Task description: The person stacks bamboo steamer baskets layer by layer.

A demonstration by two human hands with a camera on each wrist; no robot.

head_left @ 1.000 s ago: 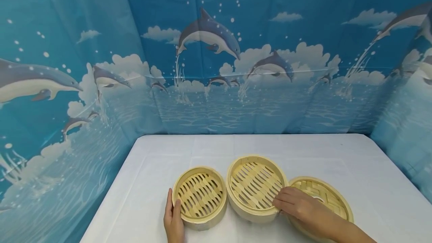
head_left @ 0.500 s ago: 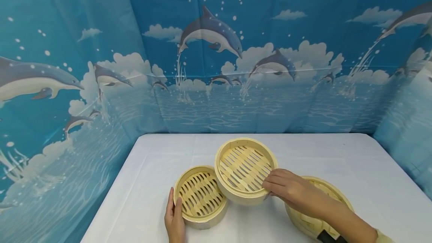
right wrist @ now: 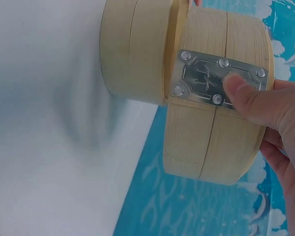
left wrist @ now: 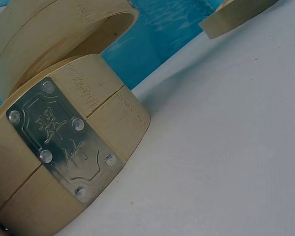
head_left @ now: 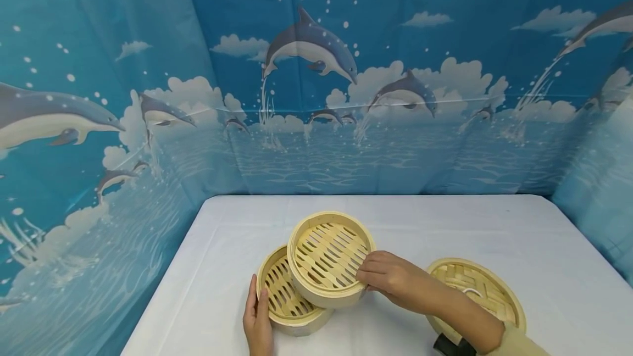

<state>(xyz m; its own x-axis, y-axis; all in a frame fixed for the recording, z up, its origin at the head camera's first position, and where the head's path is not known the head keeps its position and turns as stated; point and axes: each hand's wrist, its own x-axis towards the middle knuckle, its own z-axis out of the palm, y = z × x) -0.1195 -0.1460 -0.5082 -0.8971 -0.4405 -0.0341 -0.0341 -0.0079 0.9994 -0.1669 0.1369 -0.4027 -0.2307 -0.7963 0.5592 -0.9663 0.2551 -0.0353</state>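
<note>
Where the upper basket (head_left: 328, 257) hangs: tilted, off-centre over the lower basket (head_left: 283, 290); contact unclear.
Right hand (head_left: 395, 281): grip clamped on the upper basket's side.
Left hand (head_left: 258, 320): clamped on the lower basket, upon the table (head_left: 207, 301).
Basket stacking: apparently in hand, unseated.
Next move: likely levelling, centring, lowering.

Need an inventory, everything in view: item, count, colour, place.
Upper basket: one, pale yellow, tilted over part of the lower basket
Lower basket: one, pale yellow, on the table
Metal plates: two, silver, one on each basket's wall
Woven lid: one, pale yellow with white loop, on the table, right of the baskets
Table: one, white, in front of the backdrop
Dolphin backdrop: sheet count unclear, blue, behind and both sides
Unclear item: one, black, near right sleeve
Right sleeve: one, pale beige, forearm
Left grip: one, against lower basket's left side
Right grip: one, holding upper basket's right edge
</note>
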